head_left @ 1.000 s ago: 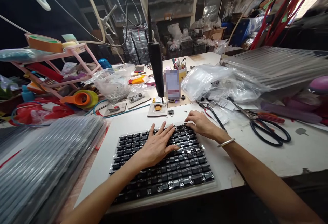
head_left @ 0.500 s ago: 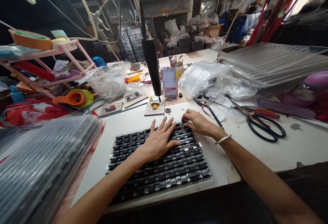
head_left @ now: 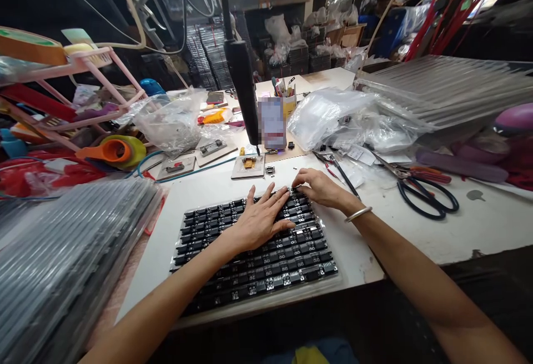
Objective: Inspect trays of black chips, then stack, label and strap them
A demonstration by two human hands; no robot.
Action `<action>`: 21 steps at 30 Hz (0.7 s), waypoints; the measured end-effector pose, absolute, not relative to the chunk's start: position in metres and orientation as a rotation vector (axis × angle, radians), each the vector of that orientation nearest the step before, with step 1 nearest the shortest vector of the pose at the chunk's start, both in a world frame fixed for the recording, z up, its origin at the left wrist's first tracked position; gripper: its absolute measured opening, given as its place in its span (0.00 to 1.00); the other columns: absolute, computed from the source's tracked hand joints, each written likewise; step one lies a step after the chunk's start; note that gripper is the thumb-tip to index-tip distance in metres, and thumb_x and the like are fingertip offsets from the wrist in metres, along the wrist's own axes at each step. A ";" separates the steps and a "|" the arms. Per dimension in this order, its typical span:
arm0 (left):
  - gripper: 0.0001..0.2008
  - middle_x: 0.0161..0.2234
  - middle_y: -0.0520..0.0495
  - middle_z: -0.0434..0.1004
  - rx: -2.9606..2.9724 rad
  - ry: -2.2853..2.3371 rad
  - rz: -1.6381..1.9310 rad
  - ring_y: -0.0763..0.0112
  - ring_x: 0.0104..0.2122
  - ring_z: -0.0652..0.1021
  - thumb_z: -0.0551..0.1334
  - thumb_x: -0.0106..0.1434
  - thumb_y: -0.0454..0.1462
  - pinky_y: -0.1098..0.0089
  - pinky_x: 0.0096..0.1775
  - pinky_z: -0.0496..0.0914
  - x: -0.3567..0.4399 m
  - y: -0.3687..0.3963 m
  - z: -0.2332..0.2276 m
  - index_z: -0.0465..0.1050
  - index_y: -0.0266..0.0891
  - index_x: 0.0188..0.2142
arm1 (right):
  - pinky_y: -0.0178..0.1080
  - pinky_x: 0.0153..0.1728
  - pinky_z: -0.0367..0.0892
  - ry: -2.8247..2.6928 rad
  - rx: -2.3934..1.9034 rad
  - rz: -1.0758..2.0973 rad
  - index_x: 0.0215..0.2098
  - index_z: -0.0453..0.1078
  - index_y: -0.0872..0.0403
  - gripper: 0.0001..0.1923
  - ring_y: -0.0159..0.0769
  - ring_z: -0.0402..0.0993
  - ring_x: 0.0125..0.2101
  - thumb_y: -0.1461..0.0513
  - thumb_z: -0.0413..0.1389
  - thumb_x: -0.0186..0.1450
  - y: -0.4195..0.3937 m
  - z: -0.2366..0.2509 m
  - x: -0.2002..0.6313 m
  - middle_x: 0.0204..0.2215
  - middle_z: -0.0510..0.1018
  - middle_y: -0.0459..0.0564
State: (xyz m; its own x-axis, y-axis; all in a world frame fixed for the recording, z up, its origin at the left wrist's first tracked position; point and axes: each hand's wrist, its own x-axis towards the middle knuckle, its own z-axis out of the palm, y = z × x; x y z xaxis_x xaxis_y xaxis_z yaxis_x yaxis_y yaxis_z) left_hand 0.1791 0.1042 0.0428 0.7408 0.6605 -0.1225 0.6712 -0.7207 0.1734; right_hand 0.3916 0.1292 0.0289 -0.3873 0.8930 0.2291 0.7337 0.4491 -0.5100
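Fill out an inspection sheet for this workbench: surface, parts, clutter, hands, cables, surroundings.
Surface: white tabletop, with a grey mark right of the scissors.
Job's things: plastic tray bearing rows of black parts; black tool hanging point-down near a small plate.
Clutter: those scissors and clear plastic bags at right; stacked clear trays at left.
Hands: left hand spread flat over the parts; right hand at the tray's far right corner, fingers bent, grip unclear.
Cables: blue cable looped at left; dark cable overhead.
Surroundings: more stacks behind the table; red strands at upper right.
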 end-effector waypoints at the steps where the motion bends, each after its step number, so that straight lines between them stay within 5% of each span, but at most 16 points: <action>1: 0.36 0.67 0.48 0.42 2.738 1.058 -0.068 0.56 0.66 0.41 0.41 0.64 0.59 0.40 0.61 0.33 0.179 0.104 0.043 0.43 0.45 0.66 | 0.39 0.40 0.63 -2.225 -1.368 0.447 0.34 0.73 0.55 0.10 0.37 0.69 0.37 0.72 0.53 0.61 0.129 0.030 0.393 0.36 0.74 0.51; 6: 0.36 0.67 0.48 0.39 2.730 1.119 -0.030 0.58 0.66 0.40 0.39 0.65 0.57 0.41 0.61 0.35 0.170 0.100 0.048 0.40 0.42 0.67 | 0.39 0.41 0.64 -2.166 -1.385 0.460 0.42 0.73 0.55 0.08 0.37 0.70 0.38 0.64 0.54 0.65 0.129 0.036 0.405 0.41 0.73 0.52; 12: 0.33 0.67 0.48 0.40 2.760 1.092 -0.063 0.55 0.66 0.43 0.41 0.66 0.56 0.41 0.61 0.41 0.157 0.077 0.051 0.50 0.44 0.65 | 0.44 0.44 0.64 -2.243 -1.507 0.533 0.53 0.67 0.53 0.22 0.43 0.68 0.45 0.54 0.58 0.63 0.127 0.040 0.410 0.46 0.70 0.54; 21: 0.33 0.68 0.45 0.39 2.768 1.277 -0.024 0.54 0.66 0.43 0.41 0.67 0.55 0.41 0.61 0.42 0.148 0.078 0.048 0.51 0.41 0.64 | 0.55 0.47 0.60 -2.131 -1.643 0.380 0.55 0.64 0.52 0.25 0.50 0.65 0.48 0.51 0.57 0.63 0.127 0.022 0.380 0.48 0.68 0.57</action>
State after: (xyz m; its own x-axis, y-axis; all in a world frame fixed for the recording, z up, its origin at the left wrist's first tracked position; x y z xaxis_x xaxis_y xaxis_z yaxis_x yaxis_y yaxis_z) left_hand 0.1477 0.0776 0.0477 0.6497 0.7583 -0.0534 0.7598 -0.6454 0.0782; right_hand 0.3797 0.1267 0.0221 -0.2130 0.9637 0.1611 0.8485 0.2642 -0.4585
